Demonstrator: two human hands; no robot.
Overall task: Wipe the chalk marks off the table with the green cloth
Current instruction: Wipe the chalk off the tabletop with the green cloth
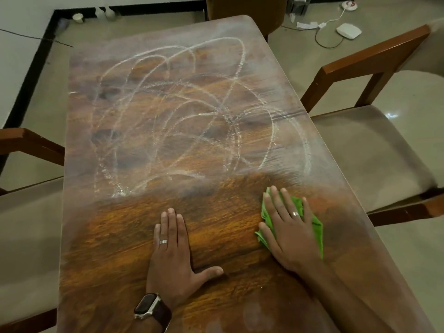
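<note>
Closest in is the dark square-faced wristwatch [151, 308] on the left wrist; above it the left hand [171, 255] lies flat on the glossy brown wooden table [115, 248], fingers straight and together pointing away, thumb splayed right, gripping nothing; the right hand [287, 227] is flat too, fingers spread and pressing down on the crumpled bright green cloth [316, 228], not curled round it; the cloth sits near the table's right edge in the near half, its long axis running roughly near-to-far, tilted a bit to the left at the far end; the right forearm comes in diagonally from bottom right; the white looping chalk scribbles [177, 121] cover the middle and far part; the strip by the hands looks bare wood; cushioned wooden chairs [365, 150] flank both long sides.
</note>
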